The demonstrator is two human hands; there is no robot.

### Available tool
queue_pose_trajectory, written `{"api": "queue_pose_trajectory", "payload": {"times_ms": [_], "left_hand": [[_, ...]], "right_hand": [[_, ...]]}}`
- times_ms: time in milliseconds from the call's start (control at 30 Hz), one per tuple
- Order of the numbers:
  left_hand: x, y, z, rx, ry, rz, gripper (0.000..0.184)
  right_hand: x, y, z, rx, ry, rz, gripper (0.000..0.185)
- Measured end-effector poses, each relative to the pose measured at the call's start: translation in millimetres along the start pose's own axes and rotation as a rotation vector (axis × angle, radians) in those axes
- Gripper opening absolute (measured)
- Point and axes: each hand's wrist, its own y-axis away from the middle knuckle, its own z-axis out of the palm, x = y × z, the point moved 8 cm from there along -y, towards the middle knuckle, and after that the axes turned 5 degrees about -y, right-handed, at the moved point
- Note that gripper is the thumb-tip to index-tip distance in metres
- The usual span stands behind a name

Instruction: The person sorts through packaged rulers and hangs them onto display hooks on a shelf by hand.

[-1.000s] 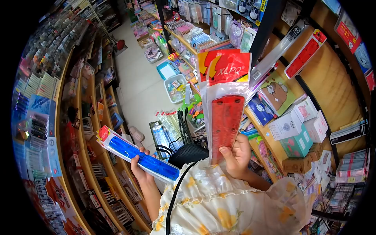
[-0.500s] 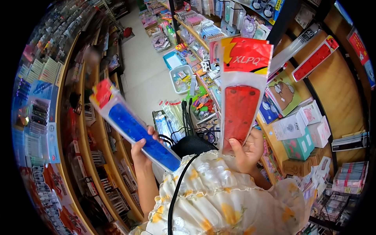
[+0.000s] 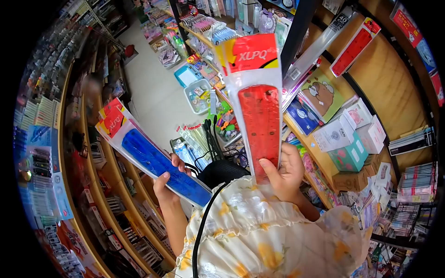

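Observation:
My left hand (image 3: 168,184) is closed around the lower part of a blue ruler packet (image 3: 147,154). The packet slants up to the left; its clear sleeve has a red and yellow header. Held nearly upright in my right hand (image 3: 283,176) is a red ruler packet (image 3: 260,118), its header printed "XLPQ". My right thumb presses on the front of its lower end, and the other fingers are partly hidden behind. The two packets are apart. A similar red ruler packet (image 3: 356,47) hangs at the upper right, beside a long clear ruler packet (image 3: 324,53) marked 40 cm.
Shelves (image 3: 95,185) run along the left, with pens above. A tiled aisle floor (image 3: 155,88) stretches ahead. White bin (image 3: 198,96), black bag (image 3: 222,173) and bundled goods sit in front of me. On the right shelf stand notebooks (image 3: 322,95) and small boxes (image 3: 350,153).
The view has turned, so the shelves and goods appear shifted left. The red packet has moved left in view and now leans slightly left. Both hands keep their hold.

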Motion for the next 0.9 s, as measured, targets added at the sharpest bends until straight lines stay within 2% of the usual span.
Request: {"api": "queue_pose_trajectory", "payload": {"times_ms": [900], "left_hand": [[1.6, 3.3, -5.3, 0.014, 0.014, -0.002, 0.037]], "right_hand": [[0.1, 0.8, -9.0, 0.035, 0.128, 0.049, 0.03]]}}
